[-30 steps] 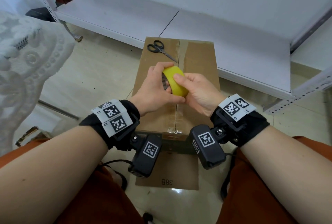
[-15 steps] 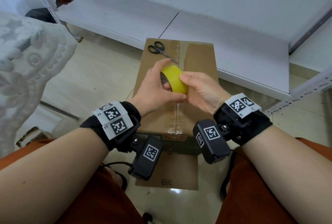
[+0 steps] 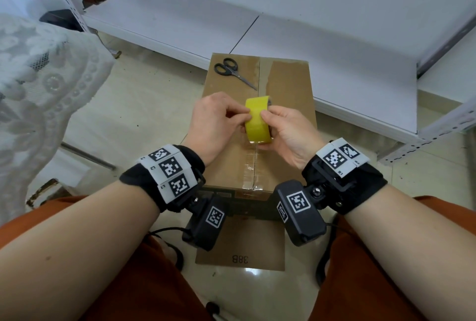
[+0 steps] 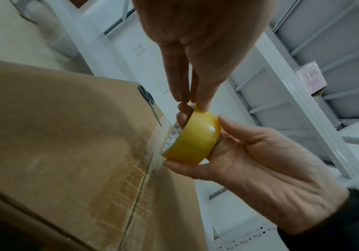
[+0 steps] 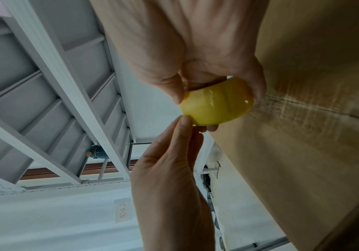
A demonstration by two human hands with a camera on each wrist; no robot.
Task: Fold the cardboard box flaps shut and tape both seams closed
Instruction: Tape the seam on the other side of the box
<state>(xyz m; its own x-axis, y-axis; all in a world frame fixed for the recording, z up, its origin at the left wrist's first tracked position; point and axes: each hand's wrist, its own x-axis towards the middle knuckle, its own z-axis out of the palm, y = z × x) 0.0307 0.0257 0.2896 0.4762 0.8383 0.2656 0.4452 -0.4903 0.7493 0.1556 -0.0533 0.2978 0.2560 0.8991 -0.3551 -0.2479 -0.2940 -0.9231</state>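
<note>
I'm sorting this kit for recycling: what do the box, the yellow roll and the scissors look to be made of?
Box: brown cardboard, matte, with a glossy clear strip over its centre seam.
Yellow roll: looks like plastic adhesive tape, glossy and slightly translucent, catching highlights in the wrist views; its core is hidden.
Scissors: black handles, probably plastic, with grey blades that look like metal.

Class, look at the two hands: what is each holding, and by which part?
Right hand grips the yellow tape roll across its edges; left hand pinches the roll's outer face.
</note>
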